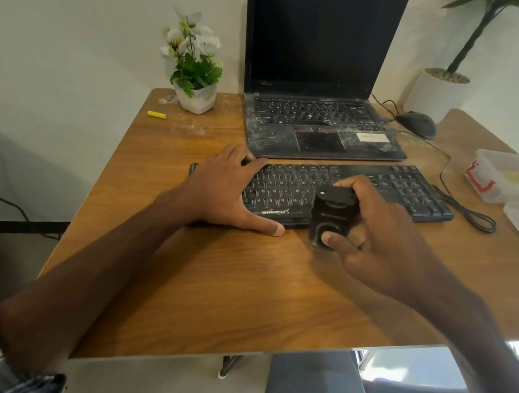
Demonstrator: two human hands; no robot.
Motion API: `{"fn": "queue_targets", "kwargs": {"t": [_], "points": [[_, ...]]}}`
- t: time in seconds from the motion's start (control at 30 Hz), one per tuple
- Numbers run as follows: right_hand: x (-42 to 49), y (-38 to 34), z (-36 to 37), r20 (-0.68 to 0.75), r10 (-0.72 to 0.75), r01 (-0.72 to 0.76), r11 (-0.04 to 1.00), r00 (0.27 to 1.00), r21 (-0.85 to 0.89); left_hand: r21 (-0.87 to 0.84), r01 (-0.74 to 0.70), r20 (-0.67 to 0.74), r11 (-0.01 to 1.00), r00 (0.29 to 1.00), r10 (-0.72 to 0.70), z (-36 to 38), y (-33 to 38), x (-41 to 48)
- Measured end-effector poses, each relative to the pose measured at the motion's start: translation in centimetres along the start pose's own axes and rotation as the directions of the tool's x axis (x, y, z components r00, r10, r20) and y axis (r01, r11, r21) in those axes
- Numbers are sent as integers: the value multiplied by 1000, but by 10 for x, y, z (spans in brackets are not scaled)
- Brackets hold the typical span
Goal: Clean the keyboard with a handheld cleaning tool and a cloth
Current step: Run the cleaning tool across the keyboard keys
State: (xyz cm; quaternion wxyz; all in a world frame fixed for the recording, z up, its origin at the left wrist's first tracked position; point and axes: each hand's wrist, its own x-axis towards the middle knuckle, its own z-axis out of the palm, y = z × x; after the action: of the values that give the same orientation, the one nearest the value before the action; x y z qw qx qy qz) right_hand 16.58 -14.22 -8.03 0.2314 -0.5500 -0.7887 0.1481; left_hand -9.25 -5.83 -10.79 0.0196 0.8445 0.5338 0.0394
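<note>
A black wired keyboard (405,186) lies across the middle of the wooden table (197,286). My left hand (224,192) rests flat on the keyboard's left end, fingers spread and thumb along its front edge. My right hand (377,228) grips a small black handheld cleaning tool (333,212) over the keyboard's front edge near the middle, thumb on the tool's near end. No cloth is in view.
A dusty open laptop (320,124) stands behind the keyboard. A potted white flower (194,78) and a yellow marker (156,114) sit at the back left. A black mouse (417,124), cable (468,212) and clear plastic box (508,176) are on the right.
</note>
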Motion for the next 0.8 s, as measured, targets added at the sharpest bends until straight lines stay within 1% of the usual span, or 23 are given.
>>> {"fn": "queue_targets", "kwargs": {"t": [0.03, 0.07, 0.17, 0.27, 0.4, 0.5, 0.6, 0.67, 0.73, 0.8], "points": [[-1, 0, -2, -3, 7, -7, 1000, 1000, 7, 1, -5, 5, 1000, 1000, 5, 0, -1, 0], [-1, 0, -3, -35, 8, -7, 1000, 999, 30, 0, -9, 18, 1000, 1000, 9, 0, -1, -1], [5, -3, 2, -168, 38, -17, 992, 985, 126, -57, -25, 97, 998, 995, 31, -6, -9, -2], [14, -5, 8, -190, 77, -38, 978, 979, 204, -84, -16, 173, 996, 984, 31, -13, -21, -6], [24, 0, 12, -217, 91, -45, 977, 972, 207, -71, 41, 247, 997, 969, -23, -15, -42, -23], [25, 0, 15, -227, 129, -85, 977, 965, 194, -96, 80, 232, 992, 971, -56, -15, -50, -29], [18, -17, 24, -220, 111, -79, 986, 969, 149, -96, 74, 184, 993, 981, -56, -11, -50, -25], [11, -34, 37, -191, 82, -56, 989, 978, 140, -94, 67, 160, 993, 986, -51, -9, -50, -24], [5, -50, 50, -162, 39, -13, 987, 986, 162, -97, 67, 148, 993, 988, -52, -8, -51, -25], [5, -59, 55, -129, 44, -12, 970, 991, 243, -95, 71, 144, 993, 988, -57, -9, -50, -26]]}}
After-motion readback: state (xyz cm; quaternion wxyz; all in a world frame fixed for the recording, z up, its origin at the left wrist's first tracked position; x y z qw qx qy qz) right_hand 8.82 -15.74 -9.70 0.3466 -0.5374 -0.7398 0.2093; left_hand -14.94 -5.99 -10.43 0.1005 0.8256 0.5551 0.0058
